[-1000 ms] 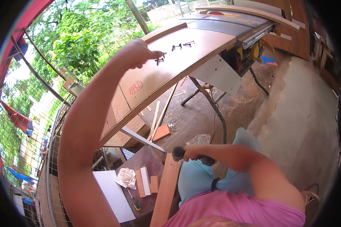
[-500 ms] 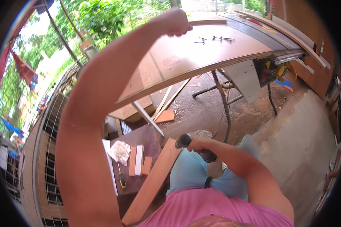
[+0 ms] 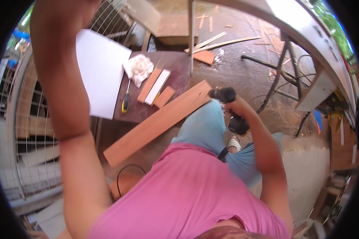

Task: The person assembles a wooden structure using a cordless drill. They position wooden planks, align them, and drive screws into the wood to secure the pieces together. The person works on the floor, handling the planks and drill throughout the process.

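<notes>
My right hand (image 3: 238, 106) is wrapped round the grip of a dark cordless drill (image 3: 225, 95). The drill's front end sits beside the tip of a long reddish-brown board (image 3: 159, 123), which lies slanted beside my thigh, over the edge of a low dark table (image 3: 179, 65). I cannot tell whether drill and board touch. My left arm is raised; its hand (image 3: 85, 4) is blurred and cut off by the upper rim, so its fingers are hidden. Short wood strips (image 3: 150, 86), a white strip (image 3: 158, 87) and a yellow-and-black screwdriver (image 3: 125, 102) lie on the low table.
A crumpled white cloth (image 3: 139, 68) and a large white sheet (image 3: 99, 73) lie by the strips. Wire mesh (image 3: 30, 119) stands at the left. A worktable (image 3: 247, 8) on dark metal legs (image 3: 281, 67) rises at the upper right. Wood offcuts (image 3: 211, 42) litter the floor.
The view has swung downward and left, bringing more of the low table and board into sight. My left hand has slipped mostly out of view; the drill stays in my right hand.
</notes>
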Tool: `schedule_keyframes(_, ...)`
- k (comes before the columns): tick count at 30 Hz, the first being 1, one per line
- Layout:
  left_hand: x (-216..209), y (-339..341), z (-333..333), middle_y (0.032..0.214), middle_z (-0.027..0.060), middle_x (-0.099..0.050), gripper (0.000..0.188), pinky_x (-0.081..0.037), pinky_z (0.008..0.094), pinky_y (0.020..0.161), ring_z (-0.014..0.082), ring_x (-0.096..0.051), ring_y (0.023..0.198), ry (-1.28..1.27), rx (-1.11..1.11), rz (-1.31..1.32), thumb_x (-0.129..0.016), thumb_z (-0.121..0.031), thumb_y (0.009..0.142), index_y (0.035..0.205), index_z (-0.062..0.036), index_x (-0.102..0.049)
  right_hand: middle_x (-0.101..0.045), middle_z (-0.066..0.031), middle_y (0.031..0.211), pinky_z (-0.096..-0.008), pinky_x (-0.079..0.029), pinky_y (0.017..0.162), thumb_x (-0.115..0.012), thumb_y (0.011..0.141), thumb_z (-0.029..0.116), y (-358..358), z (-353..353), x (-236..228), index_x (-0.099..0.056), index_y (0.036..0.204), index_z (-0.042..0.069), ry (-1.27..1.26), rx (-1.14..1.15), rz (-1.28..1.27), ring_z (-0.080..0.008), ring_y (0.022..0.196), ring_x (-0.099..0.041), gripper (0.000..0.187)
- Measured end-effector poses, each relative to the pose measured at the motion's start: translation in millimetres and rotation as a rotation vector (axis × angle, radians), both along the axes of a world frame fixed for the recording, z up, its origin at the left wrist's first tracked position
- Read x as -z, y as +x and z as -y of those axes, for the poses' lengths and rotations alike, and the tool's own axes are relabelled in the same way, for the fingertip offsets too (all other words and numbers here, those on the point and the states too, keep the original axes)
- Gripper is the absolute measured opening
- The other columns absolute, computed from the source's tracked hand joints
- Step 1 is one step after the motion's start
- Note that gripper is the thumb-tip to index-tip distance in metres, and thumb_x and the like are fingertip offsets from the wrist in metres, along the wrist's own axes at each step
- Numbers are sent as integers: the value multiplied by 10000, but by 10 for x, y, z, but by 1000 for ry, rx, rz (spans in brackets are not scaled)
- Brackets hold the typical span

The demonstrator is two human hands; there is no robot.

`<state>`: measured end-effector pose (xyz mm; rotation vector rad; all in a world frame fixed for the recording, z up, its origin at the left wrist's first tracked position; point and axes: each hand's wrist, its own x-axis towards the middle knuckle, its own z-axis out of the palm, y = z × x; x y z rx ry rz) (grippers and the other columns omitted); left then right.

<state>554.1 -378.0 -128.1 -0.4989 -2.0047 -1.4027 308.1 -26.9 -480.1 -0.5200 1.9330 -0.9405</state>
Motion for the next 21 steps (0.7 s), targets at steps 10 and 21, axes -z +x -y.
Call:
schedule_keyframes(10, 4496, 1077, -1135, 841, 72, -699, 102, -483, 340, 830, 199, -657, 835, 147, -947, 656, -721, -29, 749, 834, -84, -722, -571, -42, 622, -299, -431, 455, -637, 678, 88, -1, 133, -137, -622, 850, 33, 60, -5, 42, -151, 497, -553, 182)
schedule_keyframes(21, 4673, 985, -1160, 955, 78, -716, 95, -420, 412, 925, 273, -632, 1080, -50, -979, 744, -726, -99, 750, 837, -134, -731, -569, -45, 616, -288, -418, 458, -617, 690, 88, 74, 284, -336, -607, 819, 19, 114, -64, -87, -144, 490, -545, 147)
